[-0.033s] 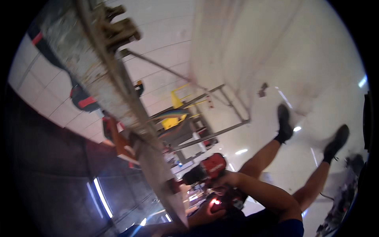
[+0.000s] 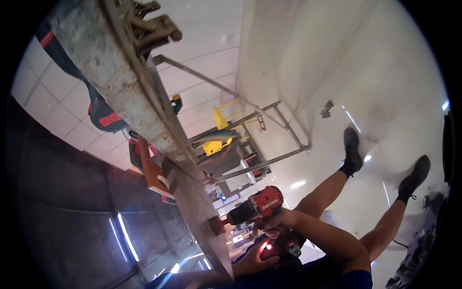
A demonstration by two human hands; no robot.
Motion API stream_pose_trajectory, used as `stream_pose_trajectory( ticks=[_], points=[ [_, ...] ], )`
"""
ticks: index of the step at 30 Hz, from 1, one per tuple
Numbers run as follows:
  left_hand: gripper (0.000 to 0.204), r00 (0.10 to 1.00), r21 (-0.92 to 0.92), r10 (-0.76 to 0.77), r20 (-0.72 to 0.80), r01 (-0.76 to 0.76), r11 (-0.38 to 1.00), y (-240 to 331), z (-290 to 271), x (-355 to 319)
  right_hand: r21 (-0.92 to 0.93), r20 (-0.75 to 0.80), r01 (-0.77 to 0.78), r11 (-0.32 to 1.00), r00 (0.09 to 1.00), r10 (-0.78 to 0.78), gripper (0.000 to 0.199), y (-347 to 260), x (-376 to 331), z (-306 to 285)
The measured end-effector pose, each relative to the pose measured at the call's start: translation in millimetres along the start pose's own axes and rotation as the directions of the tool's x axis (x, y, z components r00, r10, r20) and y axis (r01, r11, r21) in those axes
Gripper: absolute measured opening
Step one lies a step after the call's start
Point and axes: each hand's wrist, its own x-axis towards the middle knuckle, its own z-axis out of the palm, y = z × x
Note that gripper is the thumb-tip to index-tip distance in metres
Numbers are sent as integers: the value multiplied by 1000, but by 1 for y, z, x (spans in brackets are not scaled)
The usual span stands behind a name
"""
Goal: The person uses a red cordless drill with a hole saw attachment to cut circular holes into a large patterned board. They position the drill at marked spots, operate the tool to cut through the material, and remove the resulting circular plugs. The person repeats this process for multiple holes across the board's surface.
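A red-and-black cordless drill (image 2: 262, 204) points left toward a flat panel edge (image 2: 195, 204). On its chuck is a dark red, cup-shaped bit, seemingly a hole saw (image 2: 217, 225), which meets the panel's face. My right hand (image 2: 281, 220) is wrapped round the drill's grip. Lower down, my left hand (image 2: 257, 257) is curled at the drill's lower part, with a bright red glow by its fingers. The panel's lower corner covers part of my left forearm. How deep the bit sits in the panel cannot be seen.
A worn metal beam (image 2: 120, 82) with a rusty clamp (image 2: 154, 31) runs along the upper left. Beside it hang a grey-and-red tool (image 2: 106, 115) and a brown wooden piece (image 2: 151, 166). Beyond are a metal frame (image 2: 262, 161) and yellow parts (image 2: 214, 146). My legs stretch right across the pale floor.
The whole view has shifted slightly and become sharper. Both hands stay at the drill, and the bit remains against the panel.
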Motion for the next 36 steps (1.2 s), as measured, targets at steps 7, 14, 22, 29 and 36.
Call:
stream_pose_trajectory(
  ticks=[7, 14, 22, 29, 36],
  points=[
    [80, 998, 16, -61, -16, 61, 998, 24, 3, 0, 64, 78, -8, 998, 997, 3, 49, -1, -2, -1],
    [76, 999, 76, -32, -38, 35, 996, 26, -15, 6, 28, 108, 40, 999, 993, -43, 44, -10, 11, -3],
    [71, 998, 25, -37, -41, 38, 999, 18, -12, 6, 57, 118, -2, 998, 993, -5, 26, -8, 9, -6],
    [71, 988, -1, -146, 53, 146, 989, 20, -15, 10, -22, 154, 12, 1000, 988, -9, 25, -7, 13, -11],
    [70, 998, -21, -38, -59, 37, 999, 18, -13, 11, 7, 188, -11, 1000, 982, 9, 26, -6, 15, -16]
  ],
)
